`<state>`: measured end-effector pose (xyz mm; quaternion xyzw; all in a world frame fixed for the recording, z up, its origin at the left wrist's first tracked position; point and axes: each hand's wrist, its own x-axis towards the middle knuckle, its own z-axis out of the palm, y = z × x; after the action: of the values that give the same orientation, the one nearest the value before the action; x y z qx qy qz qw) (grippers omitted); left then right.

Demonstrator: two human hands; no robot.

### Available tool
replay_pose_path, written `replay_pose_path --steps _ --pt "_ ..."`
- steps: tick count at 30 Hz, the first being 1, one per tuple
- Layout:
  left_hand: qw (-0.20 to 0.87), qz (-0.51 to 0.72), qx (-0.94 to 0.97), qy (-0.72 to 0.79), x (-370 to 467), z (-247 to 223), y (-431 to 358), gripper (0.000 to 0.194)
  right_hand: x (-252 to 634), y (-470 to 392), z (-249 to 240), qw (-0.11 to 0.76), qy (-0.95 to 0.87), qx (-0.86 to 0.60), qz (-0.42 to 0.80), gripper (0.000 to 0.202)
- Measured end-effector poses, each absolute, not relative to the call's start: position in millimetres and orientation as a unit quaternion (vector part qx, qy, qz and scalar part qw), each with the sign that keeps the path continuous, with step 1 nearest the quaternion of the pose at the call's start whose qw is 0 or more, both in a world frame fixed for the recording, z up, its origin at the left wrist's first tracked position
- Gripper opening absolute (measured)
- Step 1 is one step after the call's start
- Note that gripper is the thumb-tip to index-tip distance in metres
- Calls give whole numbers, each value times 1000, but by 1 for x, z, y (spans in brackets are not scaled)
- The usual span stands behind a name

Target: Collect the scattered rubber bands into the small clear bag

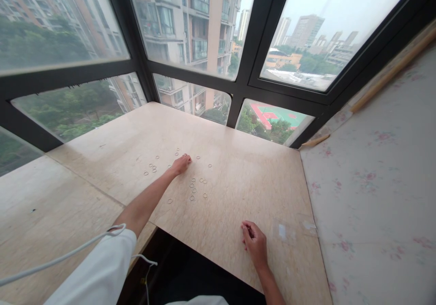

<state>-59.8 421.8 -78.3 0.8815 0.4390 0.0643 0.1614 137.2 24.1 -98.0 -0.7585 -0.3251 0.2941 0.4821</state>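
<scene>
Many thin small rings [192, 186] lie scattered on the beige marble-patterned sill [235, 168], some touching or overlapping. Reaching into the far part of this scatter, my left hand [182, 164] rests at the surface with its fingers pinched together. Whatever is between those fingertips is hidden. A ring [198, 157] lies just right of it, and others are to its left. My right hand [255, 242] is near the front edge, resting on its side with the fingers curled towards the thumb. What it holds, if anything, I cannot make out.
A clear plastic bag [282, 232] with a white label lies right of my right hand. A white cable [61, 260] crosses my left forearm. Dark window frames [190, 80] bound the back, and a floral-papered wall [368, 196] the right. The sill drops off at its front edge.
</scene>
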Motion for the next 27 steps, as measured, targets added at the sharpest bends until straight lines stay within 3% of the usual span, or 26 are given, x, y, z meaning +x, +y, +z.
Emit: replay_pose_path --steps 27 --pt "210 106 869 435 -63 -77 417 17 138 24 -98 474 -328 -766 284 41"
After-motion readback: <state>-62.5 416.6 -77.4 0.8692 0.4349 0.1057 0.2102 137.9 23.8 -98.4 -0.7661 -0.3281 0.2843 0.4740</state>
